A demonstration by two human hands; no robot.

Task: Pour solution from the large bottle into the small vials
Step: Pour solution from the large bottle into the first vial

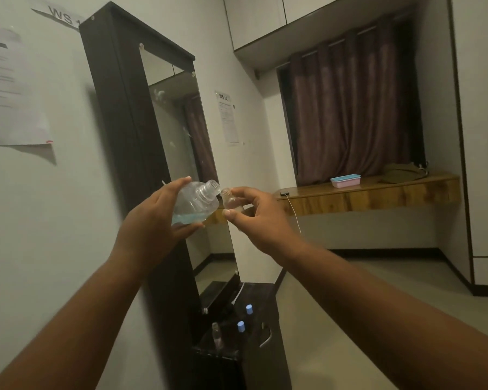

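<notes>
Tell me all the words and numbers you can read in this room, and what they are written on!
"WS 12": heading of the white paper sheet beside the mirror; its small print is unreadable.
"WS 1", cut off: white paper strip at the top left.
Large white paper notice on the left wall: blurred, unreadable.
Clear plastic bottle and small glass vial: no text visible.

Clear glossy plastic bottle (195, 202), wooden ledge (378, 194)

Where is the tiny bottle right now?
In the head view, the small vial is pinched in the right hand, mid-frame, its mouth beside the large bottle's open neck.
</notes>
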